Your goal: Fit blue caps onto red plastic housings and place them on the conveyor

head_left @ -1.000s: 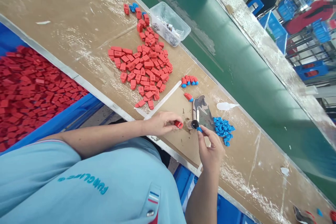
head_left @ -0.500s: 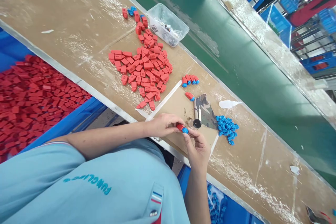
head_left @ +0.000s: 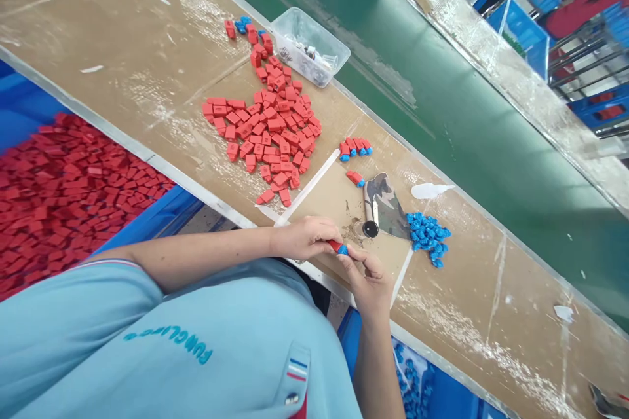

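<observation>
Between my hands is a small red block [head_left: 335, 245] with a blue piece [head_left: 343, 250] at its right end. My left hand [head_left: 307, 237] pinches the red end. The fingers of my right hand [head_left: 369, 277] close on the blue end. How tightly the two parts sit together cannot be seen. Just beyond stands a small clear jar with a black disc [head_left: 369, 229], beside a camouflage-patterned cloth [head_left: 388, 206]. One red block with a blue end [head_left: 354, 178] lies behind the jar, and several more [head_left: 356, 148] stand in a row farther back.
Loose red blocks [head_left: 275, 131] are heaped left of centre; blue pieces [head_left: 428, 239] lie at right. A clear tub [head_left: 314, 46] and a white squeeze bottle [head_left: 430, 191] sit near the green strip [head_left: 417, 78]. Below the table edge are bins of red blocks [head_left: 73, 203] and blue pieces [head_left: 413, 383].
The joined red and blue parts have tilted slightly and shifted a little down and left in view, still in both hands. The head view has moved slightly.
</observation>
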The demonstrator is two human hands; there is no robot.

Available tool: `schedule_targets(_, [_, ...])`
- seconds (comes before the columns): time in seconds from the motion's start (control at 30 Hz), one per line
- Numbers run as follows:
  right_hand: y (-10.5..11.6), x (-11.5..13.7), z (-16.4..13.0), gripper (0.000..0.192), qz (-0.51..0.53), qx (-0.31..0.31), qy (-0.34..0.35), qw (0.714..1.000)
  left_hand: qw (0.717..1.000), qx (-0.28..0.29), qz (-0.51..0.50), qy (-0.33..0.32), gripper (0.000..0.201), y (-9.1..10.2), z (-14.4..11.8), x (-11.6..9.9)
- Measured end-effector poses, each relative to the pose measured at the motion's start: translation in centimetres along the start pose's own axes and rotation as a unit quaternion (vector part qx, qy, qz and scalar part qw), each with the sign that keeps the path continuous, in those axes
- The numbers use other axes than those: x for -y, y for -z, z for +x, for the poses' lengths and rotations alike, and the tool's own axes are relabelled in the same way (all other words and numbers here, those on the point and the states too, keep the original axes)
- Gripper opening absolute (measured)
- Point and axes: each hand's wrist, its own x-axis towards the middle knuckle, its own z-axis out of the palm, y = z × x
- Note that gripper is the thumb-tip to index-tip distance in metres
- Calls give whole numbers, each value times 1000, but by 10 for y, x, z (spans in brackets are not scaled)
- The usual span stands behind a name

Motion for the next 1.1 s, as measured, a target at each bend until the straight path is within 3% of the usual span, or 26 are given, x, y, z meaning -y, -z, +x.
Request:
schedule_targets(0.2, [-4, -21, -13, 25, 55, -24, -38, 997, 999, 44, 6, 22, 20, 0, -1, -2])
schedule_targets(0.33, [-3, -22, -18, 23, -5, -31, 80, 996, 991, 119, 67, 1, 17, -3, -1, -7])
schedule_targets(0.5, [-14, -6, -20, 52, -69, 11, 225, 972, 983, 167, 61, -52, 14, -18, -1, -17])
schedule_targets(0.7, [-28, -6, -21, 46, -41, 61, 251, 965, 988, 150, -6, -35, 21, -31, -7, -21])
schedule_targets(0.87, [-18, -3, -13, 57, -8, 68, 240, 968, 982, 188, -15, -1, 22, -17, 3, -29])
schedule_targets(0.93, [-4, -7, -3, 64, 7, 12, 223, 975, 980, 192, 30, 44, 23, -2, 15, -29])
schedule_targets(1.0, [17, -17, 8, 57, -21, -120, 164, 979, 976, 149, 113, 113, 25, 15, 31, -26])
schedule_targets(1.1, [55, -41, 23, 43, -110, -317, 11, 942, 933, 63, 243, 260, 26, 36, 58, -17])
